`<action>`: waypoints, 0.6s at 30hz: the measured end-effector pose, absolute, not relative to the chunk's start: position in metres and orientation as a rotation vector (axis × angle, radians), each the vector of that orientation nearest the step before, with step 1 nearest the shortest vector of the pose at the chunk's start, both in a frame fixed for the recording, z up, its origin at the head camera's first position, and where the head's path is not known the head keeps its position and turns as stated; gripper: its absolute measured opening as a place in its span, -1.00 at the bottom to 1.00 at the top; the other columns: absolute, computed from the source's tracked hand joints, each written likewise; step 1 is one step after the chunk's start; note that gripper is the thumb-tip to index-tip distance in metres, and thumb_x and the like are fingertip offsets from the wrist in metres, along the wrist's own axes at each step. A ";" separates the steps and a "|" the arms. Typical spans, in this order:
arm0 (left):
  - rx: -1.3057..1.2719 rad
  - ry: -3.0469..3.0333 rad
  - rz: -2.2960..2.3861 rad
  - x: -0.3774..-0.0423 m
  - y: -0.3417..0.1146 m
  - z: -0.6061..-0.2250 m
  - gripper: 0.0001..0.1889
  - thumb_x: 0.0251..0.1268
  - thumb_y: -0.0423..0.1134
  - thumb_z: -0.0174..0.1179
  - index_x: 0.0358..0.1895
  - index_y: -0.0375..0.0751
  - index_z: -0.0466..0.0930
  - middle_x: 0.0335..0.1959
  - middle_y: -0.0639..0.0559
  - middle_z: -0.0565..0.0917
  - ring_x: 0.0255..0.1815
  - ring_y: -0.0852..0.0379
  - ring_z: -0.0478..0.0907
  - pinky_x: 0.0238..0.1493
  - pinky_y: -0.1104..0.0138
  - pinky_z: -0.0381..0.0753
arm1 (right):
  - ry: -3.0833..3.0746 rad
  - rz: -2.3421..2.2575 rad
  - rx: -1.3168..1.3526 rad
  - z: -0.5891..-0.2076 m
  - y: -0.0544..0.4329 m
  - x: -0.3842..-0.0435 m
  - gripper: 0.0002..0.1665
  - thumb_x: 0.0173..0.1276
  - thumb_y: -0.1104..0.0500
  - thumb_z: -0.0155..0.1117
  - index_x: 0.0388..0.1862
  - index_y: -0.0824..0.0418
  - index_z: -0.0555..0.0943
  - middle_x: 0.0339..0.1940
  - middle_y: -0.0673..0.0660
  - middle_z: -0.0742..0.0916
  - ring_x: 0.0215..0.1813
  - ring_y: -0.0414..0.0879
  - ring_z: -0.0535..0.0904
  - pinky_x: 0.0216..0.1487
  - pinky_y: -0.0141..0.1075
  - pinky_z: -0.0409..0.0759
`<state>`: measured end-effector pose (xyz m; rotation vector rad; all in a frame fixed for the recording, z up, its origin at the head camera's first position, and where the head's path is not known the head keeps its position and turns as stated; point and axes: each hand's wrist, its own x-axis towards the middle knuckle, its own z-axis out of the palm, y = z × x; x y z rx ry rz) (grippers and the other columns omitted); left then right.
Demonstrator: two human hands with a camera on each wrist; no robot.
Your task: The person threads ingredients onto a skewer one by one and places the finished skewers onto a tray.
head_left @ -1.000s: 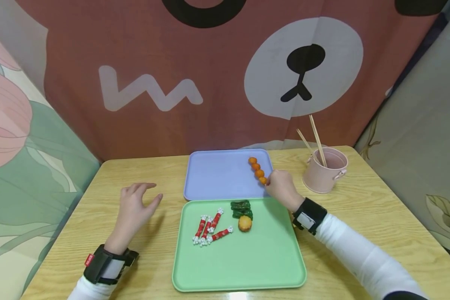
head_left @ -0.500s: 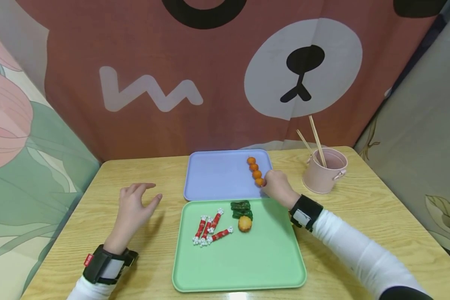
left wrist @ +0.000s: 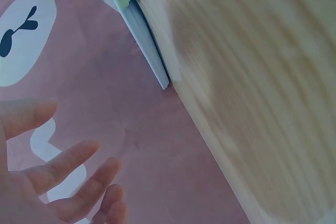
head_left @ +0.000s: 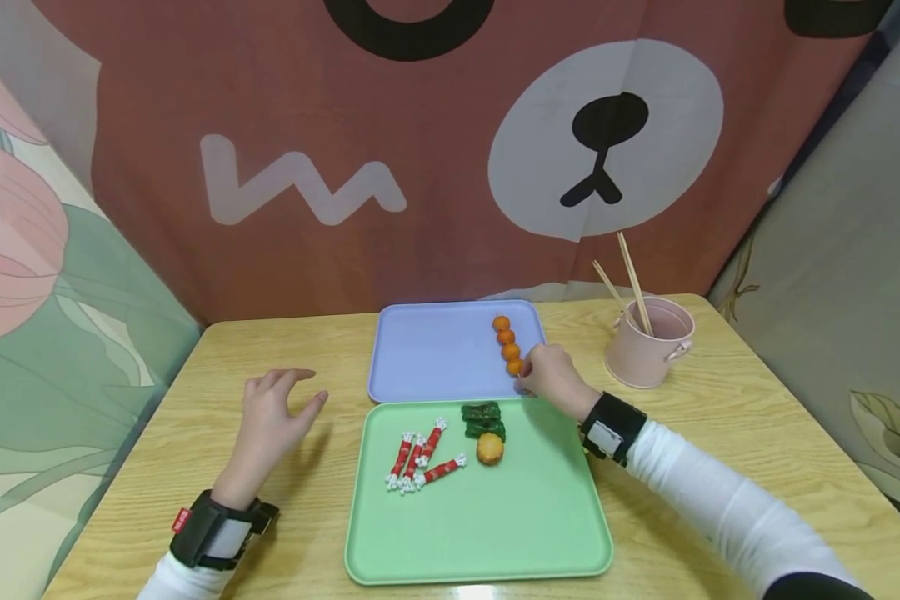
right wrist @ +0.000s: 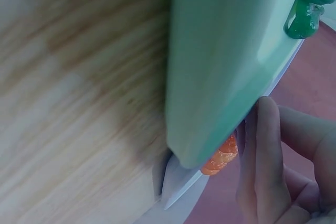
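My right hand (head_left: 558,377) is over the near right corner of the blue tray (head_left: 435,354), its fingers and thumb pinching the near end of a skewer of orange balls (head_left: 506,336). The balls lie in a line along the tray's right side. Any stick at the gripped end is hidden by the fingers. In the right wrist view, bent fingers (right wrist: 268,166) stand beside the orange balls (right wrist: 220,156), close past the green tray's edge. My left hand (head_left: 273,417) hovers left of the trays with thumb and fingers apart, holding nothing; the left wrist view shows its fingers (left wrist: 68,166) spread.
On the green tray (head_left: 480,533) lie several red-and-white wrapped candy-like pieces (head_left: 420,458), dark green folded pieces (head_left: 483,419) and a golden round piece (head_left: 490,448). A pink bucket (head_left: 641,358) with wooden sticks (head_left: 633,283) stands at the right. A printed cloth (head_left: 307,267) hangs behind the table.
My right hand has moved slightly left, and the orange skewer has shifted a little left and nearer with it. The left hand has barely moved.
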<state>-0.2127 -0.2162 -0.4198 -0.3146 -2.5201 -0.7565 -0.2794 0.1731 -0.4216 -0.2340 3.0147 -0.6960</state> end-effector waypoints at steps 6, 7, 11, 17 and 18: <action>-0.343 -2.510 -0.753 -0.214 -0.213 -0.418 -0.64 0.08 -0.25 0.34 -0.08 -0.40 0.60 -0.09 -0.37 0.58 -0.03 -0.29 0.34 -0.04 0.00 0.20 | 3.018 -0.719 -0.269 -0.422 0.174 -0.280 -0.85 0.08 0.19 0.46 -0.48 0.28 0.72 -0.54 0.08 0.71 -0.51 -0.14 0.52 -0.51 -0.41 0.44; -0.349 -2.506 -0.752 -0.215 -0.212 -0.417 -0.64 0.08 -0.25 0.34 -0.08 -0.40 0.60 -0.09 -0.37 0.59 -0.03 -0.28 0.34 -0.05 0.01 0.20 | 3.015 -0.725 -0.268 -0.422 0.174 -0.280 -0.85 0.09 0.18 0.46 -0.48 0.27 0.72 -0.55 0.07 0.70 -0.51 -0.14 0.51 -0.51 -0.41 0.43; -0.371 -2.495 -0.752 -0.218 -0.205 -0.414 -0.64 0.09 -0.25 0.33 -0.07 -0.40 0.60 -0.09 -0.37 0.59 -0.03 -0.29 0.36 -0.03 0.00 0.21 | 3.023 -0.789 -0.262 -0.419 0.177 -0.277 -0.82 0.15 0.15 0.42 -0.45 0.27 0.72 -0.58 0.05 0.69 -0.54 -0.17 0.51 -0.53 -0.40 0.43; -0.368 -2.525 -0.789 -0.227 -0.188 -0.408 -0.60 0.14 -0.19 0.30 -0.01 -0.37 0.58 -0.03 -0.34 0.56 0.03 -0.30 0.37 0.05 -0.05 0.28 | 3.231 -1.045 -0.327 -0.407 0.189 -0.270 -0.76 0.30 0.08 0.28 -0.31 0.25 0.70 -0.55 0.10 0.73 -0.53 -0.15 0.61 -0.53 -0.32 0.50; -0.369 -2.529 -0.799 -0.228 -0.185 -0.407 -0.60 0.15 -0.18 0.30 0.00 -0.36 0.58 -0.02 -0.34 0.56 0.05 -0.29 0.37 0.06 -0.05 0.29 | 3.298 -1.073 -0.353 -0.405 0.192 -0.270 -0.74 0.32 0.06 0.26 -0.29 0.25 0.70 -0.52 0.12 0.74 -0.51 -0.12 0.64 -0.52 -0.29 0.54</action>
